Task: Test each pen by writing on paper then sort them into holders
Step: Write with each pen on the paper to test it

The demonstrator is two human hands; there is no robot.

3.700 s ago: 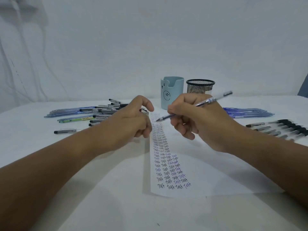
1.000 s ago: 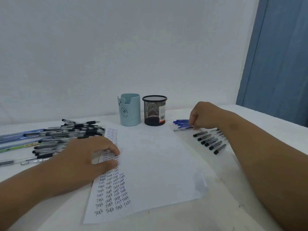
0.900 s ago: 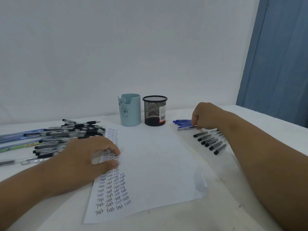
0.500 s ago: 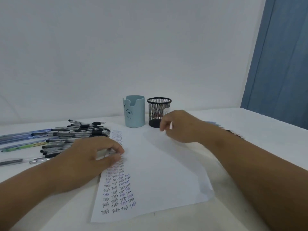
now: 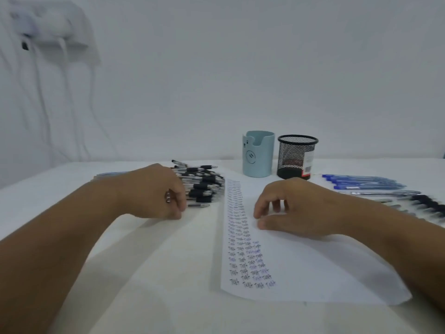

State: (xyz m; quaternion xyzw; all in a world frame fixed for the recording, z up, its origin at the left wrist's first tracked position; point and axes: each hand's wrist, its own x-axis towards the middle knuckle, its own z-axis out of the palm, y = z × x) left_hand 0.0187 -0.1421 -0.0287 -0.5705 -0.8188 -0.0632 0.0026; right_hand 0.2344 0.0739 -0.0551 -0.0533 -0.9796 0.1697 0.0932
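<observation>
A white paper sheet (image 5: 301, 261) lies in front of me, its left side filled with rows of the handwritten word "Test". My left hand (image 5: 154, 189) sits at the near edge of a pile of black-grip pens (image 5: 204, 183), fingers curled round one pen (image 5: 201, 205) whose end pokes out by the thumb. My right hand (image 5: 296, 206) rests on the paper with loosely bent fingers, fingertips touching the sheet and holding nothing. Behind the paper stand a light blue holder (image 5: 258, 154) and a black mesh holder (image 5: 297, 156), side by side; I see no pens sticking out of either.
To the right of the paper lie a row of blue pens (image 5: 361, 184) and, nearer the edge, a row of black-capped pens (image 5: 428, 206). A white wall backs the table, with cables hanging at the upper left.
My right hand left a pen by the blue row and came back onto the paper. My left hand moved off the paper to the pile and closed on a pen. The view swung left.
</observation>
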